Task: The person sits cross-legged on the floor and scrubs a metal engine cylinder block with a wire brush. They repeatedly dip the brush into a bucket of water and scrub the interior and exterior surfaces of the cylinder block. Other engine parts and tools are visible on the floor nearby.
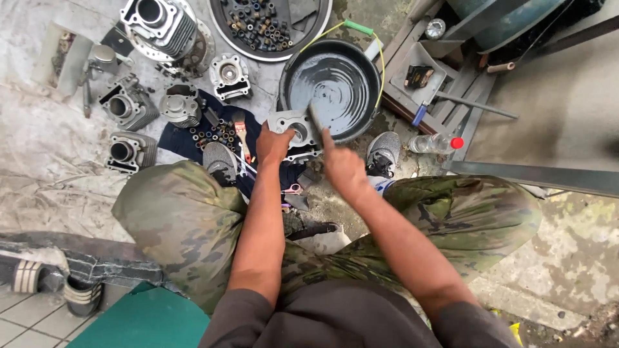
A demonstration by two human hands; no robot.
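Observation:
My left hand [272, 145] grips a grey metal engine cylinder block [293, 127] at the near rim of a black basin [333, 82] holding dark liquid. My right hand [343, 169] is closed on a brush [315, 118] whose blurred head rests against the block over the basin's edge. I am crouched, with camouflage trousers on both knees and grey shoes beside the basin.
Several engine cylinders [128, 103] and metal parts lie on the stained cloth at left. A round tray of bolts [261, 24] sits at the top. A paintbrush [242, 133] lies on a dark cloth. A plastic bottle [435, 143] and a wooden pallet [432, 84] are at right.

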